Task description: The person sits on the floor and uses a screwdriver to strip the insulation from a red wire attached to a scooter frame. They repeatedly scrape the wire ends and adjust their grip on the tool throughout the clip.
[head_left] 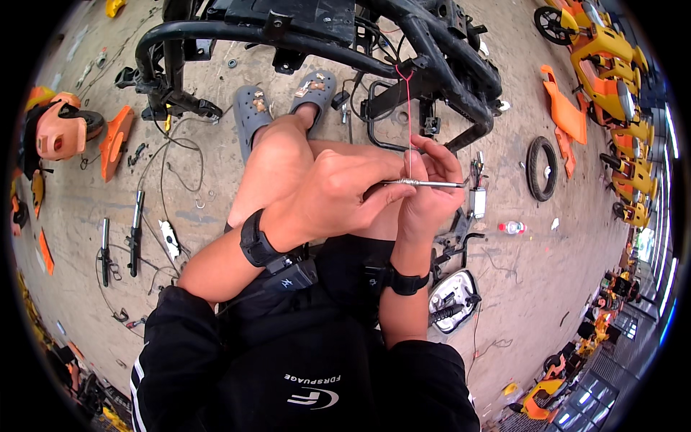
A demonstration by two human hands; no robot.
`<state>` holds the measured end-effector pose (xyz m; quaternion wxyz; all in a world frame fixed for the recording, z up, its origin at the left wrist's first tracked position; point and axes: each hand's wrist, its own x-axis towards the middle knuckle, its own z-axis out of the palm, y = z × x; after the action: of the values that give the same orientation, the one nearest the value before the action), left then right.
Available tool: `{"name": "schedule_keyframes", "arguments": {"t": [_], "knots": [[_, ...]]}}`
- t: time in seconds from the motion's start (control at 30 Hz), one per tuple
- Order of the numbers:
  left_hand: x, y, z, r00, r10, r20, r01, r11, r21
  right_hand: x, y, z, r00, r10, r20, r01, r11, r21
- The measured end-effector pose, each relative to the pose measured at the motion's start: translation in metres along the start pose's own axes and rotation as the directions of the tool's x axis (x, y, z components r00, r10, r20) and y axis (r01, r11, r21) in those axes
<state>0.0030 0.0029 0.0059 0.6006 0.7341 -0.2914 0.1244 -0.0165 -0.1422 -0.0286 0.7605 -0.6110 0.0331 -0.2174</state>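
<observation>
My left hand (335, 191) pinches a thin metal rod (439, 185), like a screwdriver shaft, between thumb and fingers. Red thread (409, 108) is wound round the rod near my left fingertips. From there the thread runs up, looking taut, to a black metal vehicle frame (288, 32), where it is looped round a tube. Behind the rod is my right hand (432, 191), its fingers loosely curled and apart, palm close to the rod. Whether it touches the rod or the thread is hard to make out.
Grey clogs (252, 111) are on my feet below the frame. On the floor lie shock absorbers (135, 234), cables, a tyre (541, 169), a plastic bottle (512, 227), a white lamp-like housing (455, 301) and orange panels (563, 111). Yellow scooters (604, 61) line the right side.
</observation>
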Motion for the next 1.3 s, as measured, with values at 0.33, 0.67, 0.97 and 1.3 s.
{"name": "schedule_keyframes", "arguments": {"t": [0.33, 0.67, 0.97, 1.3], "knots": [[-0.002, -0.002, 0.002, 1.000, 0.007, -0.019, -0.007, 1.000, -0.013, 0.002, 0.000, 0.006, 0.993, -0.117, -0.030, 0.112, 0.985, -0.132], [-0.003, -0.003, 0.000, 1.000, 0.015, -0.011, -0.015, 1.000, -0.004, 0.000, 0.003, 0.014, 0.994, -0.063, -0.088, 0.056, 0.995, -0.082], [-0.003, -0.004, 0.000, 0.999, 0.034, -0.014, -0.034, 0.999, -0.007, 0.000, 0.008, 0.016, 0.993, -0.023, -0.116, 0.022, 1.000, -0.002], [-0.003, -0.004, 0.000, 0.999, 0.034, -0.014, -0.034, 0.999, 0.012, 0.002, 0.010, 0.018, 0.991, 0.022, -0.133, -0.012, 0.997, 0.075]]}}
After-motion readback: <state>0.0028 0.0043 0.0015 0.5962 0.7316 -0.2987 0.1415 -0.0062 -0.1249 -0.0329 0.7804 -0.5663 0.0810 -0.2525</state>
